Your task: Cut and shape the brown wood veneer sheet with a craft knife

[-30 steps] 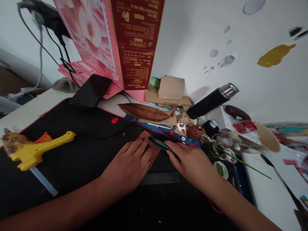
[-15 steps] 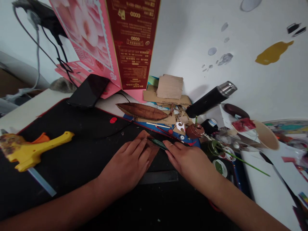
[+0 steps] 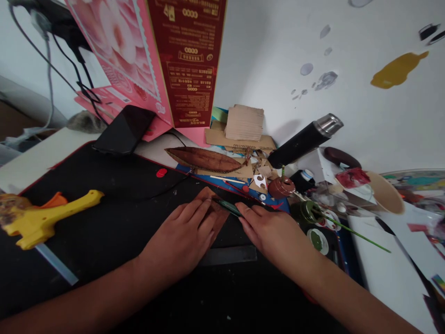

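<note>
A small brown-painted piece of card (image 3: pixel 219 222) lies on the black mat, partly covered by my left hand (image 3: pixel 186 232). The fingers of that hand are bent together over the card and hold it down. My right hand (image 3: pixel 267 227) is closed around a slim dark green pen-like tool (image 3: pixel 227 207). Its tip meets the card beside my left fingertips; whether it is a pen or a cutter I cannot tell. Just below the hands lies a clear flat ruler-like strip (image 3: pixel 229 255). Behind them sits a brown boat-shaped model (image 3: pixel 205 158).
On the left is a yellow glue gun (image 3: pixel 52 215) with a glue stick. A phone (image 3: pixel 125 130) leans near a tall pink and red box (image 3: pixel 187 65). Cardboard scraps (image 3: pixel 245 123), a black thermos (image 3: pixel 302 144), a brown paint jar (image 3: pixel 281 188) and a green paint jar (image 3: pixel 308 213) stand beyond my right hand.
The view has shifted slightly, so the surroundings sit a little further left. Both hands keep nearly the same place on the card and the green tool.
</note>
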`<state>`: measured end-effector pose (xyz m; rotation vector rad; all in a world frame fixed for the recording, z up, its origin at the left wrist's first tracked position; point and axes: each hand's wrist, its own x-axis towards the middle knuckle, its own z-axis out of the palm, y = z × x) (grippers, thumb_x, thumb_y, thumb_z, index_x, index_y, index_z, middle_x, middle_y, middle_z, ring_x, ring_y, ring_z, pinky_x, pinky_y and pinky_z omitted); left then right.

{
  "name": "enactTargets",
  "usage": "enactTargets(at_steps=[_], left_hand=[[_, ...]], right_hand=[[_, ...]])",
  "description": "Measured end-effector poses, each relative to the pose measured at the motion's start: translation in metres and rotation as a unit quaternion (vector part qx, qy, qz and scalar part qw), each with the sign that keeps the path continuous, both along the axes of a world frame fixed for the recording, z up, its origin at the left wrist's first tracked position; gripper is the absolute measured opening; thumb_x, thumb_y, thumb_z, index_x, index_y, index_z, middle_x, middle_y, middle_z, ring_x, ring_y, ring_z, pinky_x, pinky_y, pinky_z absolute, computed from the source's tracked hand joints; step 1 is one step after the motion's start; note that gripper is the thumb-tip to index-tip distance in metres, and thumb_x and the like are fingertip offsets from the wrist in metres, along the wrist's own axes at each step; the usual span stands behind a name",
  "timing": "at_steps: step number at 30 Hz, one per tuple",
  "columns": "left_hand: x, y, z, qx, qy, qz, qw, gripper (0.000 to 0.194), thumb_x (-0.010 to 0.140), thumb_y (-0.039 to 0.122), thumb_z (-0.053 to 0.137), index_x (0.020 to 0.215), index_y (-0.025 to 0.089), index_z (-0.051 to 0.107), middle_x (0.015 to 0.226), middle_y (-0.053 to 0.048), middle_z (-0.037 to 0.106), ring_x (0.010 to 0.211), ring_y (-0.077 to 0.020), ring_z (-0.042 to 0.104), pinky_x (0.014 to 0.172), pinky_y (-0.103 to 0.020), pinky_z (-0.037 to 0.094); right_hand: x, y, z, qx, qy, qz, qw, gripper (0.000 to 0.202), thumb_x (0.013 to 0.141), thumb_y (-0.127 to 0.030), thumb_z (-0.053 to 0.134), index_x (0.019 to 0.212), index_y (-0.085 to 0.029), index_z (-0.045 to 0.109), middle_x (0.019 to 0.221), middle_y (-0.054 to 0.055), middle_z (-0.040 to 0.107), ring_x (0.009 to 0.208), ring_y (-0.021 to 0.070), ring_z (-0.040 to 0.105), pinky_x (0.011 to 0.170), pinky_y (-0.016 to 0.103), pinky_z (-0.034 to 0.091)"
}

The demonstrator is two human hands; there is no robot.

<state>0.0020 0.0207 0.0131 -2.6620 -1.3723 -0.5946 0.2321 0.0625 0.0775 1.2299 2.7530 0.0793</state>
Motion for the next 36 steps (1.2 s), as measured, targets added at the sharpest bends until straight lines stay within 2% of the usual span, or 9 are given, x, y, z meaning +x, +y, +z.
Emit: enactTargets(at_steps=[5,14,22,28,33,36], left_hand=[[0.000,0.000,-0.001,-0.012,0.003,-0.001,1.000,0.030,0.104,0.026,0.051,0.126,0.014,0.069,0.137,-0.018,0.069,0.130,-0.0355,0.061,0.093,-0.046,0.054],[-0.001,0.000,-0.001,-0.014,-0.001,0.001,1.000,0.031,0.104,0.027,0.051,0.127,0.016,0.069,0.137,-0.017,0.069,0.128,-0.0347,0.062,0.091,-0.046,0.054],[0.000,0.000,-0.001,-0.001,-0.001,-0.001,1.000,0.032,0.104,0.027,0.051,0.128,0.015,0.069,0.135,-0.016,0.071,0.125,-0.0342,0.062,0.091,-0.046,0.053],[0.001,0.001,0.001,0.011,0.001,-0.010,1.000,0.034,0.103,0.024,0.053,0.133,0.015,0.066,0.131,-0.015,0.073,0.123,-0.0341,0.063,0.090,-0.046,0.054],[0.001,0.000,-0.001,-0.011,0.000,0.008,1.000,0.028,0.103,0.027,0.053,0.120,0.014,0.071,0.137,-0.017,0.070,0.128,-0.0357,0.061,0.092,-0.047,0.054],[0.001,-0.001,-0.002,-0.004,-0.003,0.010,1.000,0.026,0.103,0.026,0.054,0.118,0.014,0.071,0.136,-0.018,0.070,0.129,-0.0354,0.060,0.091,-0.046,0.054]], right_hand=[[0.001,-0.001,-0.001,-0.001,-0.004,-0.003,1.000,0.039,0.108,-0.029,0.046,0.137,-0.015,0.067,0.091,0.009,0.077,0.066,0.0219,0.073,0.056,0.033,0.045],[0.004,-0.003,0.000,0.006,-0.005,-0.001,1.000,0.039,0.108,-0.029,0.046,0.137,-0.015,0.067,0.087,0.008,0.076,0.058,0.0202,0.069,0.052,0.033,0.041],[0.008,-0.004,-0.004,-0.009,0.011,-0.015,1.000,0.037,0.107,-0.029,0.049,0.138,-0.016,0.066,0.091,0.007,0.078,0.065,0.0210,0.072,0.056,0.032,0.046],[0.018,-0.007,-0.005,0.009,0.054,-0.006,0.998,0.038,0.107,-0.029,0.046,0.136,-0.016,0.067,0.092,0.007,0.077,0.066,0.0218,0.073,0.058,0.034,0.051],[0.015,-0.006,0.003,0.000,0.077,-0.019,0.997,0.039,0.108,-0.029,0.043,0.135,-0.015,0.067,0.099,0.010,0.079,0.076,0.0231,0.076,0.066,0.035,0.056],[0.010,-0.003,0.005,0.014,0.081,-0.020,0.996,0.039,0.108,-0.030,0.043,0.133,-0.016,0.068,0.099,0.010,0.080,0.076,0.0231,0.076,0.066,0.035,0.056]])
